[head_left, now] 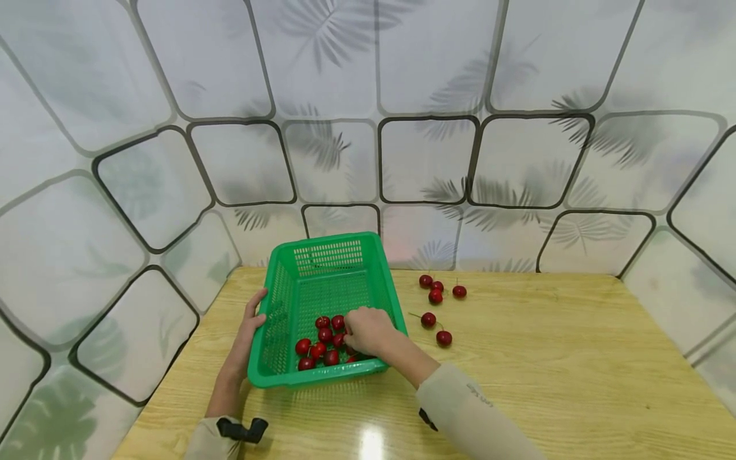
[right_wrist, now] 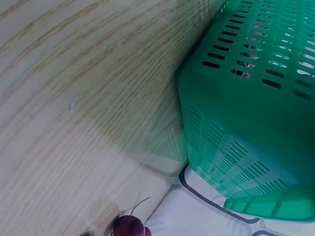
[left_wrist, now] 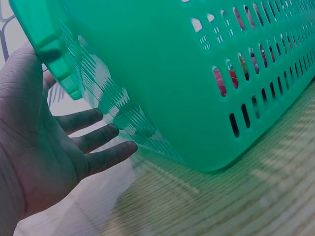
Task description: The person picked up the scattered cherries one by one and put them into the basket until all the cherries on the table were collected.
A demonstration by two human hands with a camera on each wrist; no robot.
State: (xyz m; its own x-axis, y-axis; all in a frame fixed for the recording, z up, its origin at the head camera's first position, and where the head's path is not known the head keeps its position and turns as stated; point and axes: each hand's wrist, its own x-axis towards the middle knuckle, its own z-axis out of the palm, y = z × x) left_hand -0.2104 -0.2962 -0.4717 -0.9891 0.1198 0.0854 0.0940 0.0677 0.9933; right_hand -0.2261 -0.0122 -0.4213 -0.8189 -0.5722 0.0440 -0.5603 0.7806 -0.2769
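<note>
A green plastic basket (head_left: 376,275) stands on the table, with several red cherries (head_left: 324,335) in its near part. My left hand (head_left: 246,329) is at the basket's left side, touching the rim. Seen from the left wrist, the fingers (left_wrist: 110,156) stretch out along the slotted wall, fairly straight. My right hand (head_left: 370,331) reaches over the right rim into the basket, its fingers bent down among the cherries. Those fingertips are hidden, so whether they pinch a cherry does not show. The right wrist view holds the basket's outer wall (right_wrist: 236,108) but not the hand.
Right of the basket, several loose cherries (head_left: 435,296) lie on the wooden table (head_left: 546,358), some with stems. Another cherry (right_wrist: 129,226) shows at the bottom of the right wrist view. A patterned wall covering (head_left: 428,160) rises behind the table and along both sides.
</note>
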